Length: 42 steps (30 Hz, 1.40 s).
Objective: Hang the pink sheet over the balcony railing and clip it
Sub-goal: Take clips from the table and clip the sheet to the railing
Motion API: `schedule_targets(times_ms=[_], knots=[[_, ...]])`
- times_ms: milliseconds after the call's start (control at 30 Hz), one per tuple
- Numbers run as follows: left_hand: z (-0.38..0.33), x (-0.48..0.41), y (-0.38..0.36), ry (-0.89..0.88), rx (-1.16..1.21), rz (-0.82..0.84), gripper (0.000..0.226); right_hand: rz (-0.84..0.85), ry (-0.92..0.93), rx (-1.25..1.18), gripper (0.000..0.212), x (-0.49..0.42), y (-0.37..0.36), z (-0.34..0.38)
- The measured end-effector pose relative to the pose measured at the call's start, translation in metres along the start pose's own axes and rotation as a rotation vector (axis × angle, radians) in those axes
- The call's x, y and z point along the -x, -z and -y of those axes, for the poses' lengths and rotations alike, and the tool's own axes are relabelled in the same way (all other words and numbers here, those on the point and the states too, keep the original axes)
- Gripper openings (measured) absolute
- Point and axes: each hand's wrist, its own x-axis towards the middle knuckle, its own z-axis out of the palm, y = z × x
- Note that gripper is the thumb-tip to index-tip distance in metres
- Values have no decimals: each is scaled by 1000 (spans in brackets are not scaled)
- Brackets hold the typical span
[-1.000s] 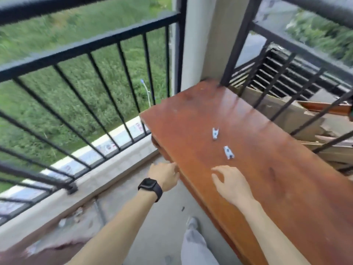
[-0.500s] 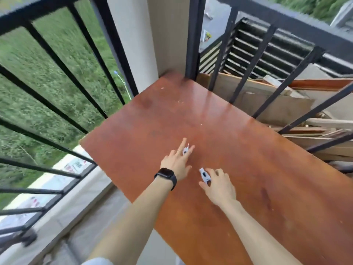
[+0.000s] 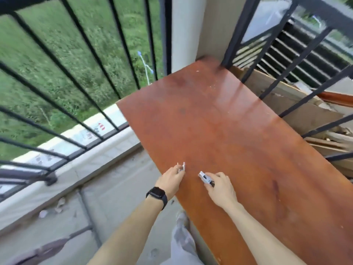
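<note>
I log: left hand (image 3: 172,181) — pinching a small white plastic clip (image 3: 181,167); right hand (image 3: 220,189) — fingers curled round a second white clip (image 3: 204,177); both by the reddish-brown wooden desk's (image 3: 210,121) near-left edge.

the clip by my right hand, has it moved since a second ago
Yes. It lay flat on the wooden tabletop a second ago; now the right hand pinches the clip, and it looks lifted up off that surface.

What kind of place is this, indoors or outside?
Probably an upper-floor balcony: black metal railing on a concrete curb, grass far below beyond the bars, and a reddish wooden board in the corner. The left hand grips one white clip, the right hand another.
</note>
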Motion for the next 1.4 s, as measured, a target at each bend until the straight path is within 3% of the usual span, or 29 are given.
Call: schedule_targets(times_ms=[200,333,467,533,767,967,1167,1400], knots=[[49,135,18,413,646,-248,5,123,122,-321,31,56,-28,95],[91,250,32,569,1043,-330,7,335,128,-542,28,111,-55,182],[128,375,39,596,1192,-412,17,585,276,-444,4,184,-95,268],[142,440,37,592,1269,-476,20,703,349,-359,8,226,-122,307],[186,651,9,779,1397,-803,20,870,669,-76,16,387,-244,398],[224,795,-10,872,1410,-1187,27,999,849,-73,20,509,-325,464],[245,884,-21,990,1438,-1761,26,1070,970,-171,20,605,-377,527],[282,975,-21,1032,1396,-1855,6,1188,1056,-203,24,696,-448,606]])
